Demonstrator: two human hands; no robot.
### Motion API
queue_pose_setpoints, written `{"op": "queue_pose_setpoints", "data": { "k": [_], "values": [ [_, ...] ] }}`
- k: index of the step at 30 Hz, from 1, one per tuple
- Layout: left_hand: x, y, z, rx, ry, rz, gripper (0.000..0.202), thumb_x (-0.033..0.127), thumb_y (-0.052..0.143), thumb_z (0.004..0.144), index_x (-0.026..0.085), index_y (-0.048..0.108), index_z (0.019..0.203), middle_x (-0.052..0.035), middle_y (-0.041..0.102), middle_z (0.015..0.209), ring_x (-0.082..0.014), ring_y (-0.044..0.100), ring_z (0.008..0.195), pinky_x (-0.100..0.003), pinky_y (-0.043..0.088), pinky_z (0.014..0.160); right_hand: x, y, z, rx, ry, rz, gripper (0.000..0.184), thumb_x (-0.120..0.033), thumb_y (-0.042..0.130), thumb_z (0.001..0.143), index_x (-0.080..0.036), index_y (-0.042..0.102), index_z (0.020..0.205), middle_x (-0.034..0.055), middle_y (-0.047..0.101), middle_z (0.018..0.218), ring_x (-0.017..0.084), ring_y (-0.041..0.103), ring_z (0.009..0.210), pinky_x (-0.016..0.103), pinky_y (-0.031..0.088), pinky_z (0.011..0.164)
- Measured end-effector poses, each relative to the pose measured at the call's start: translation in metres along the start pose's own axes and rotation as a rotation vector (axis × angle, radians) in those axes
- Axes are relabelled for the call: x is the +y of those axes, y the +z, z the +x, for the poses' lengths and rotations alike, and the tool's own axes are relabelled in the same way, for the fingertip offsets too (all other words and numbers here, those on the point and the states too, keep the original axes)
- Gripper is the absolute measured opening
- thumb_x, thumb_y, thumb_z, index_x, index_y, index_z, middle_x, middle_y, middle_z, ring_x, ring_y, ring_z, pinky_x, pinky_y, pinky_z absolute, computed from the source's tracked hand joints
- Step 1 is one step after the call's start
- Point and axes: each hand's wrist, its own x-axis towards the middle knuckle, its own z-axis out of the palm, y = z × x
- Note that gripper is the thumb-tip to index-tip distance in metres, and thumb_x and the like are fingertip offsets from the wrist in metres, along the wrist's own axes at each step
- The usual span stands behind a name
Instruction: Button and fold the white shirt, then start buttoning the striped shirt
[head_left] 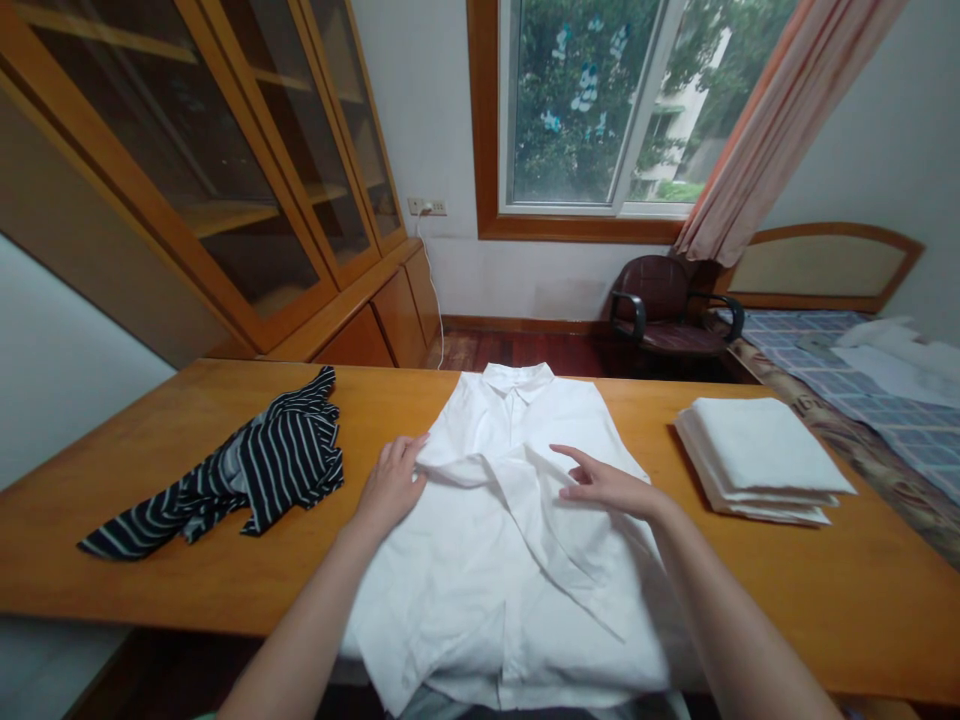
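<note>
Cabinet [352,278]: one, beyond the table's [862,590] far left; we count three glass doors, contents too dim to tell.
White shirt [465,540]: one, mid-table, collar at the table's far edge.
Left hand [390,482]: on the shirt's edge, fingers together; we cannot tell if they pinch.
Right hand [600,485]: over the shirt, fingers spread wide.
Striped garment [289,455]: one, crumpled, table's left.
White stack [761,445]: one, folded, table's right.
</note>
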Motion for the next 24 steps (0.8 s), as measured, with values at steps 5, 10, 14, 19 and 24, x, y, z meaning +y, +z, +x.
{"op": "queue_pose_setpoints", "data": {
  "k": [5, 10, 14, 19, 24],
  "values": [
    [-0.012, 0.008, 0.009, 0.038, -0.089, -0.052, 0.043, 0.015, 0.046, 0.083, 0.022, 0.059, 0.122, -0.0092, 0.061, 0.108, -0.0270, 0.060, 0.104, -0.037, 0.048, 0.091, -0.005, 0.008, 0.000, 0.039, -0.039, 0.064, 0.075, -0.034, 0.066, 0.082, -0.032, 0.035, 0.150, 0.0009, 0.056, 0.099, 0.014, 0.052, 0.077, 0.025, 0.043, 0.069],
    [-0.034, 0.014, 0.010, 0.219, -0.303, -0.107, 0.033, 0.017, 0.046, 0.080, 0.019, 0.063, 0.108, -0.0096, 0.061, 0.097, -0.0275, 0.062, 0.096, -0.037, 0.051, 0.087, -0.008, 0.007, -0.004, 0.140, -0.148, 0.266, 0.071, -0.039, 0.067, 0.081, -0.029, 0.041, 0.147, -0.0019, 0.048, 0.087, 0.012, 0.046, 0.072, 0.023, 0.040, 0.067],
    [-0.051, 0.013, 0.007, 0.169, -0.383, -0.180, 0.040, 0.014, 0.047, 0.073, 0.018, 0.065, 0.108, -0.0096, 0.060, 0.097, -0.0269, 0.062, 0.096, -0.041, 0.052, 0.092, 0.001, 0.009, -0.003, 0.094, -0.073, 0.291, 0.075, -0.045, 0.066, 0.082, -0.027, 0.037, 0.149, -0.0034, 0.045, 0.080, 0.011, 0.042, 0.065, 0.022, 0.035, 0.058],
    [-0.055, -0.009, 0.023, 0.116, -0.185, -0.512, 0.053, 0.013, 0.045, 0.065, 0.020, 0.066, 0.113, -0.0064, 0.057, 0.117, -0.0207, 0.058, 0.115, -0.032, 0.051, 0.100, 0.008, 0.014, -0.004, 0.030, 0.020, 0.112, 0.069, -0.047, 0.067, 0.083, -0.028, 0.044, 0.145, -0.0054, 0.043, 0.071, 0.012, 0.042, 0.065, 0.023, 0.035, 0.058],
    [-0.037, -0.021, 0.081, 0.042, 0.047, -0.395, 0.042, 0.014, 0.041, 0.077, 0.019, 0.070, 0.107, -0.0069, 0.064, 0.114, -0.0216, 0.056, 0.114, -0.038, 0.044, 0.107, 0.009, 0.013, -0.003, 0.048, 0.028, 0.024, 0.064, -0.052, 0.070, 0.080, -0.027, 0.053, 0.137, -0.0014, 0.056, 0.082, 0.017, 0.051, 0.078, 0.026, 0.041, 0.069]
  ]
}}
